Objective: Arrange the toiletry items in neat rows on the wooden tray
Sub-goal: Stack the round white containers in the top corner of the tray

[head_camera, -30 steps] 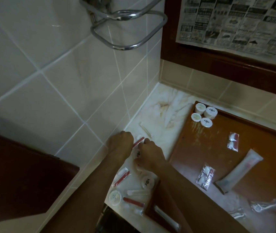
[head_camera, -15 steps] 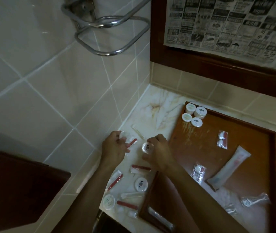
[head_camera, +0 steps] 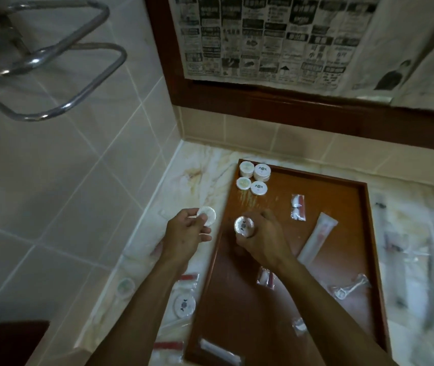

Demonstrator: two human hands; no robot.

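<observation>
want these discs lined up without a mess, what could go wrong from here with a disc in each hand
1. The right hand holds its round disc over the wooden tray; set down carelessly, it could knock the four discs already grouped in the far corner.
2. The left hand pinches its wrapped disc only at the fingers' tips, over the counter; it might slip.
3. The sachet beside the right forearm could get swept aside.
</observation>
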